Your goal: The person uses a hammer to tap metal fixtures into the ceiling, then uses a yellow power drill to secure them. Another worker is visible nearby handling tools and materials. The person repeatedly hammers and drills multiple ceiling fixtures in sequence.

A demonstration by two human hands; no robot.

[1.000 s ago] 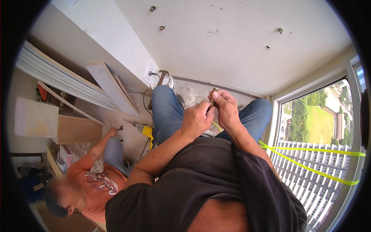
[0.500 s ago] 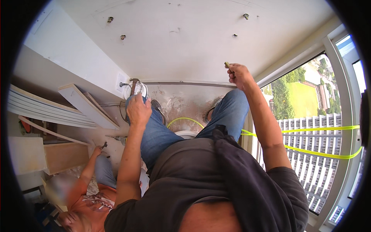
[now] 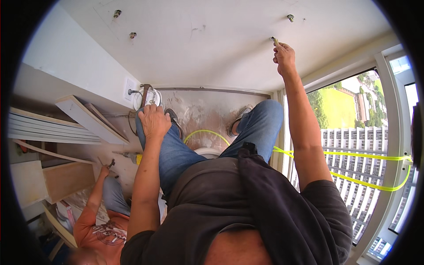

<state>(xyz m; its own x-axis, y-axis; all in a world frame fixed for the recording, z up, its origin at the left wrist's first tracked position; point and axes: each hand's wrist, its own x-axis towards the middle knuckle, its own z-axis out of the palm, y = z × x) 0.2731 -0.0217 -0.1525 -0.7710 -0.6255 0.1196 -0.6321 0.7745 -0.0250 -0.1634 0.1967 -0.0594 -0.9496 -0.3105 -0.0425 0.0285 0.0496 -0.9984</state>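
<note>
My right hand (image 3: 285,58) is raised to the white wall (image 3: 212,57), closed on a short yellowish metal anchor bolt (image 3: 276,42). The bolt's tip meets a small dark hole in the wall. Low on the left, my left hand (image 3: 153,121) rests at my left knee with its fingers curled. A hammer (image 3: 145,90) has its brown handle running down to these fingers, which appear to grip it; the grip itself is partly hidden. Beyond the hammer head stands a white bucket (image 3: 155,98). Other bolts (image 3: 290,18) stick out of the wall at upper right and upper left.
Left and behind, a co-worker in an orange shirt (image 3: 99,232) holds a dark tool (image 3: 111,164). A drill (image 3: 132,157) lies nearby on the floor, beside white boards (image 3: 90,119). At right is a large window (image 3: 353,176) crossed by a yellow-green strap (image 3: 366,156).
My right hand has risen and brought the bolt from in front of the wall to the hole. My left hand stays by the knee and hammer. The view has shifted slightly.
</note>
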